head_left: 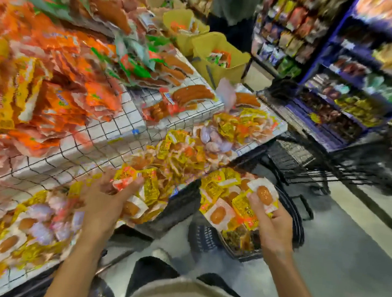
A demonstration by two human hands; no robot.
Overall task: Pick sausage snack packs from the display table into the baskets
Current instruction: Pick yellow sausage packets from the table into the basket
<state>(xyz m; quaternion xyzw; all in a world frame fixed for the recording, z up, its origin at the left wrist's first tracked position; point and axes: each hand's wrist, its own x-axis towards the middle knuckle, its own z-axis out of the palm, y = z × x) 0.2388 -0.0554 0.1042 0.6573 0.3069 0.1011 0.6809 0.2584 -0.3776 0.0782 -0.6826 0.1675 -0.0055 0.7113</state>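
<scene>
My left hand (108, 200) grips a bunch of yellow-and-white sausage snack packs (132, 176) just above the lower tier of the display table (50, 161), where several more such packs lie. My right hand (270, 225) holds one pack (264, 196), its round sausage showing, over a black basket (294, 215) standing on the floor. That basket is heaped with the same yellow packs (224, 196). The picture is blurred by motion.
Orange and green sausage packs (63, 74) pile on the table's upper wire-grid tier. Yellow tubs (217, 57) with packs stand at the table's far end. A black wire cart (310, 161) is behind the basket. Blue snack shelves (348, 73) line the right. A person (232, 9) stands far back.
</scene>
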